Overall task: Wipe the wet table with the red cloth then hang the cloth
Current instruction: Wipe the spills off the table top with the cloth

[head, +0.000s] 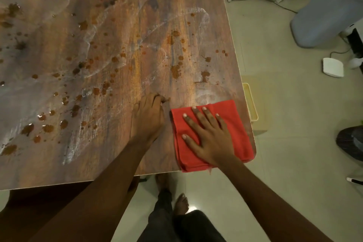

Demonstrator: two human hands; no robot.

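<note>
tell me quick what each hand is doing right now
Left hand: fingers curled, resting on the table, nothing held.
Right hand: open, fingers spread, pressing flat on the red cloth.

Red cloth [239, 124]: bright red, folded into a flat rectangle several layers thick, lying at near right corner of table, reaching its near edge
Table [117, 25]: brown wood-grain top, rounded corners, wet with scattered drops and whitish smears

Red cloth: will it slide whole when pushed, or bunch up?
Probably floppy: the red cloth lies folded in soft layers. Under the flat right hand it likely slides whole; free edges may drag on the wet table.
</note>
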